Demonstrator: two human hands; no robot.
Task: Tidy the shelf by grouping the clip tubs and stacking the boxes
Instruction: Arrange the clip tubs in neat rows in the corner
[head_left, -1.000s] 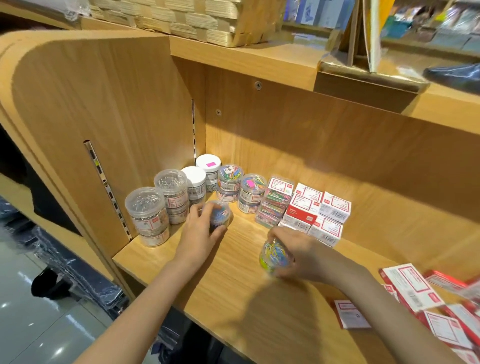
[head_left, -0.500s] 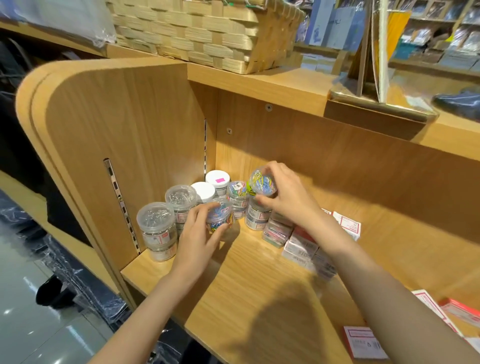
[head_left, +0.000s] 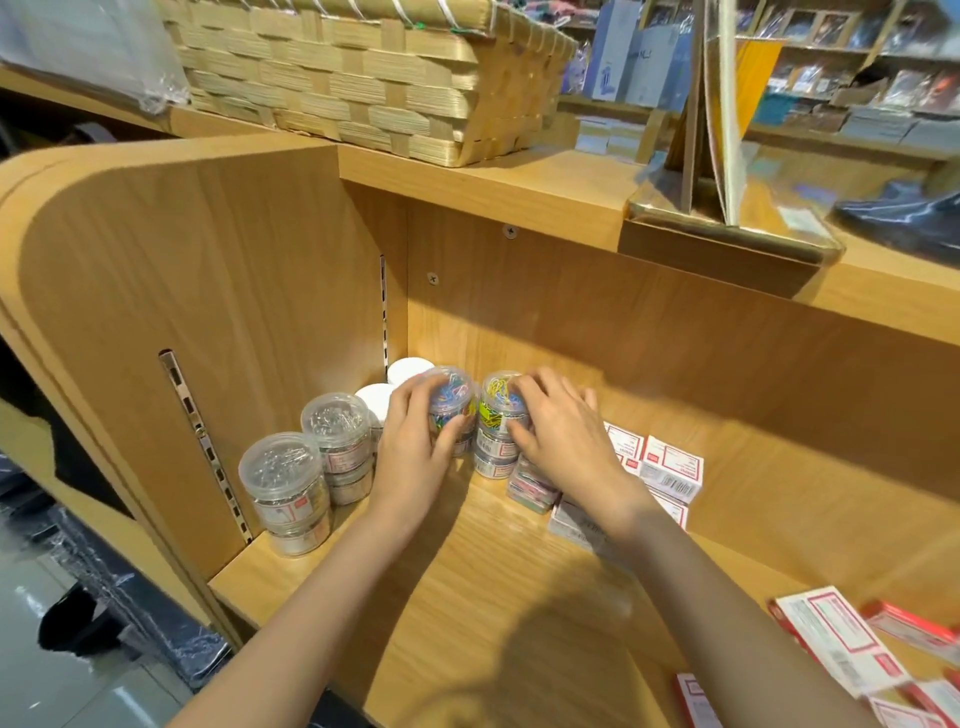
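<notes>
Centre frame, shelf (head_left: 467, 597): left hand (head_left: 415, 457), arm extended, grip curled round blue tub (head_left: 451, 400); right hand (head_left: 563, 441) grips yellow tub (head_left: 497, 400) atop stack.

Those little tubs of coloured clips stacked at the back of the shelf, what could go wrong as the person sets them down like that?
1. Each hand grips a tub on top of a stack: left hand on the blue-clip tub, right hand on the yellow-clip tub. Set off-centre, either might topple.
2. The stacks stand close together, so one falling could knock the silver-clip tubs.
3. The right forearm hangs over the red and white boxes and may nudge them.
</notes>
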